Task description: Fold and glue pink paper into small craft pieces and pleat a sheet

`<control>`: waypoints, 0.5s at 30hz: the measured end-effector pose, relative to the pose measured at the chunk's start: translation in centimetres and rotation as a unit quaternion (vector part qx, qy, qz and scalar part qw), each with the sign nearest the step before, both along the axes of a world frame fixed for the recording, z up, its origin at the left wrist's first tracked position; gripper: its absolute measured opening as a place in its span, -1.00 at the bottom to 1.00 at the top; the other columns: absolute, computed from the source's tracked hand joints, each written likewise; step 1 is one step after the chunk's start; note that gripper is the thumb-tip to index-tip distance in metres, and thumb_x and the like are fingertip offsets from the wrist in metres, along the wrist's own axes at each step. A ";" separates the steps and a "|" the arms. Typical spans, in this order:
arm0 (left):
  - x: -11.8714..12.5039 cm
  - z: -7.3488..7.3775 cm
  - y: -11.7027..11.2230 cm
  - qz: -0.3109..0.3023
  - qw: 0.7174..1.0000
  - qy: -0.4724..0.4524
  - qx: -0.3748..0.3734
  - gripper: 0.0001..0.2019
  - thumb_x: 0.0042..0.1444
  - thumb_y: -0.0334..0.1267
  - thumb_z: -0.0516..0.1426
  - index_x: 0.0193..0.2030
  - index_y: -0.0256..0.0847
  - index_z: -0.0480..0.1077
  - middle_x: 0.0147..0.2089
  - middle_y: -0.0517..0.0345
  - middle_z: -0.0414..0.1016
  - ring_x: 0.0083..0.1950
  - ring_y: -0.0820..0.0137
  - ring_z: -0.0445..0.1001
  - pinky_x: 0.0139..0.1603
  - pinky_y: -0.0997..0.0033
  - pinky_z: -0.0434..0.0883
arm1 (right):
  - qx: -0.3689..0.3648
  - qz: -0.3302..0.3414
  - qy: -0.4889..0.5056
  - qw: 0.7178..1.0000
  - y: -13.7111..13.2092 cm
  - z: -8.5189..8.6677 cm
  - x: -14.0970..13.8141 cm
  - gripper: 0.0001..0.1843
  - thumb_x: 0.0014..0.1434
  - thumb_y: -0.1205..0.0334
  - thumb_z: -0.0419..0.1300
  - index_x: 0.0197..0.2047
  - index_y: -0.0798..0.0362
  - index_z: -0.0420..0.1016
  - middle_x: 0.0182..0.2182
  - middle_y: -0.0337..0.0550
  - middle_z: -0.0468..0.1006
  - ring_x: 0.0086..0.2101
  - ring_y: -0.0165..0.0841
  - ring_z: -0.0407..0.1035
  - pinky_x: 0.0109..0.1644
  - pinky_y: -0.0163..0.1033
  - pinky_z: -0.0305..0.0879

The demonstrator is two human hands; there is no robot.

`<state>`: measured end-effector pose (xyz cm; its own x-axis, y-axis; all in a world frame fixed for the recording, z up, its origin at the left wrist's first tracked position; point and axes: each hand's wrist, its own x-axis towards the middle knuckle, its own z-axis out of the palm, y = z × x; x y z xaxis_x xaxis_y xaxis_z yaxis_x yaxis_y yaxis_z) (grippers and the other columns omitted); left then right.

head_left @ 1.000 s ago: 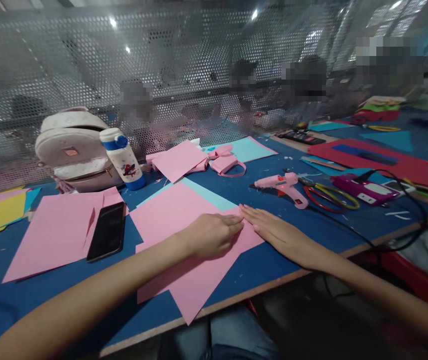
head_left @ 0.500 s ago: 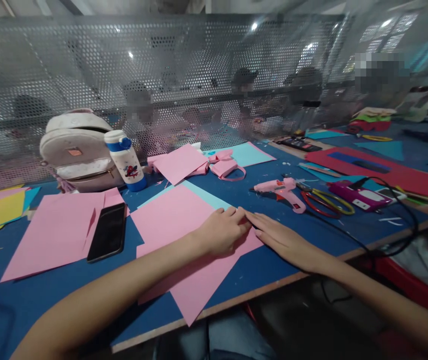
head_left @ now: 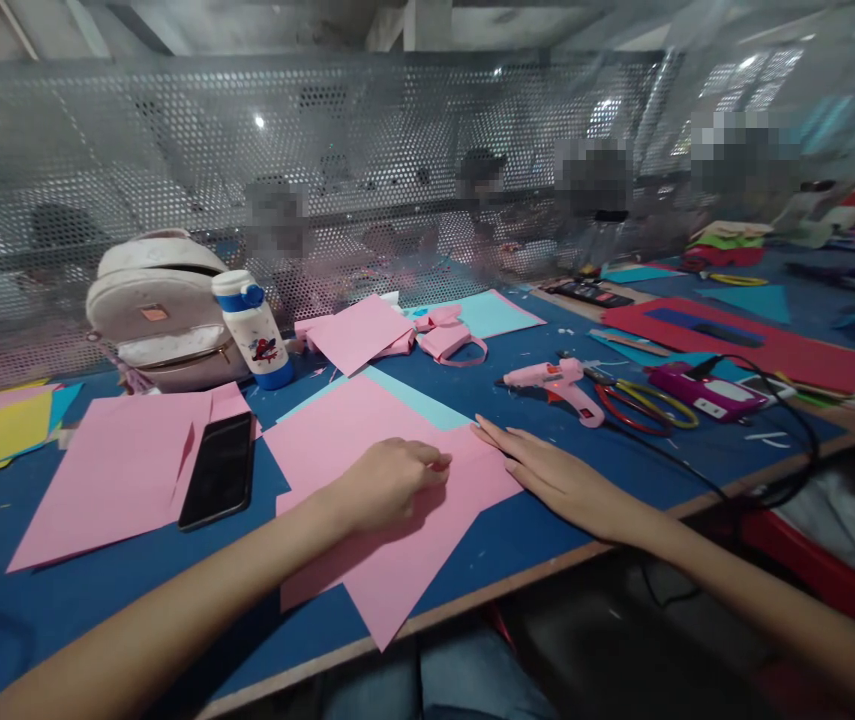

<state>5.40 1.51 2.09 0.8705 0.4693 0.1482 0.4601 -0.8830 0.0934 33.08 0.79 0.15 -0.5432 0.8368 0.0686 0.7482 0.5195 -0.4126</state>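
Sheets of pink paper point(head_left: 352, 455) lie overlapping in front of me, with a light blue sheet point(head_left: 416, 400) partly under them. Over the middle of the pink paper is my left hand point(head_left: 395, 485), its fingers curled together and nothing visible in them. Whether its fingertips touch the paper is hard to see. My right hand point(head_left: 558, 482) rests flat at the paper's right corner, fingers stretched out and pressing on it. To the right of that hand lies a pink glue gun point(head_left: 556, 385).
A phone point(head_left: 218, 470) lies on pink paper at left. Behind stand a white backpack point(head_left: 161, 310) and a bottle point(head_left: 253, 330) before a perforated metal screen point(head_left: 367, 120). Scissors point(head_left: 648, 405), a purple power strip point(head_left: 708, 390) and a cable lie at right, near red sheets point(head_left: 809, 350).
My left hand has moved left and slightly toward me, away from my right hand's fingertips. My right hand stays at the paper's corner. The camera view has shifted slightly.
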 end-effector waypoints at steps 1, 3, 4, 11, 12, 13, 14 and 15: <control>-0.9 -0.1 -0.6 0.010 1.000 -0.005 -0.001 -0.64 0.18 -0.52 0.02 0.04 -0.23 0.48 0.22 0.00 0.49 0.20 0.23 0.48 0.14 0.28 0.44 | 0.003 0.001 0.000 1.000 0.0 0.0 0.0 -0.37 0.44 0.00 -0.20 0.50 -0.06 -0.08 0.45 -0.19 0.00 0.38 -0.13 -0.01 0.44 0.14 -0.04; -2.5 -0.2 -2.0 0.029 0.999 -0.014 -0.003 -0.56 0.12 -0.56 0.00 0.08 -0.23 0.47 0.26 0.00 0.46 0.25 0.22 0.45 0.16 0.24 0.44 | 0.011 0.005 -0.004 1.000 0.1 -0.2 0.1 -0.37 0.44 0.02 -0.19 0.50 -0.07 -0.08 0.44 -0.18 0.01 0.38 -0.11 0.01 0.43 0.17 -0.02; -3.3 -0.2 -2.7 0.036 0.999 -0.016 -0.004 -0.52 0.07 -0.58 -0.01 0.10 -0.23 0.46 0.28 0.01 0.45 0.27 0.22 0.43 0.16 0.22 0.44 | 0.015 0.006 -0.007 1.000 0.2 -0.4 0.2 -0.38 0.44 0.03 -0.19 0.50 -0.07 -0.08 0.44 -0.18 0.01 0.37 -0.09 0.02 0.42 0.18 -0.01; -9.2 -0.2 -6.6 0.114 0.993 -0.019 -0.016 -0.37 -0.07 -0.59 -0.07 0.14 -0.19 0.46 0.27 0.03 0.44 0.26 0.25 0.46 0.20 0.10 0.43 | 0.025 0.014 -0.012 1.000 0.3 -0.6 0.3 -0.38 0.45 0.02 -0.19 0.50 -0.06 -0.09 0.44 -0.17 0.01 0.37 -0.11 0.01 0.43 0.17 -0.01; -10.2 -0.4 -7.0 0.127 0.992 -0.016 -0.020 -0.34 -0.09 -0.59 -0.08 0.14 -0.16 0.46 0.27 0.07 0.44 0.28 0.26 0.44 0.23 0.07 0.42 | 0.027 0.014 -0.010 0.999 0.3 -0.6 0.3 -0.38 0.45 0.01 -0.19 0.50 -0.07 -0.09 0.44 -0.17 0.02 0.37 -0.11 0.02 0.43 0.17 0.00; -11.1 -0.6 -7.4 0.141 0.990 -0.015 -0.015 -0.30 -0.13 -0.60 -0.09 0.16 -0.13 0.46 0.28 0.11 0.43 0.29 0.25 0.43 0.23 0.03 0.41 | 0.030 0.014 -0.009 0.999 0.3 -0.6 0.3 -0.38 0.45 0.00 -0.19 0.50 -0.08 -0.08 0.44 -0.18 0.03 0.37 -0.10 0.02 0.43 0.17 0.00; -11.9 -0.9 -7.9 0.148 0.989 -0.011 -0.008 -0.25 -0.17 -0.60 -0.10 0.18 -0.12 0.44 0.30 0.12 0.40 0.30 0.25 0.41 0.24 0.00 0.41 | 0.031 0.014 -0.009 0.999 0.3 -0.5 0.3 -0.38 0.45 0.00 -0.20 0.50 -0.08 -0.08 0.43 -0.17 0.04 0.37 -0.11 0.03 0.43 0.16 0.00; -12.6 -1.2 -8.3 0.156 0.988 -0.010 0.002 -0.22 -0.18 -0.61 -0.11 0.21 -0.10 0.42 0.31 0.13 0.38 0.31 0.25 0.40 0.25 -0.02 0.40 | 0.033 0.014 -0.010 0.999 0.3 -0.5 0.3 -0.38 0.45 -0.01 -0.20 0.50 -0.08 -0.08 0.43 -0.17 0.05 0.37 -0.11 0.04 0.42 0.17 0.01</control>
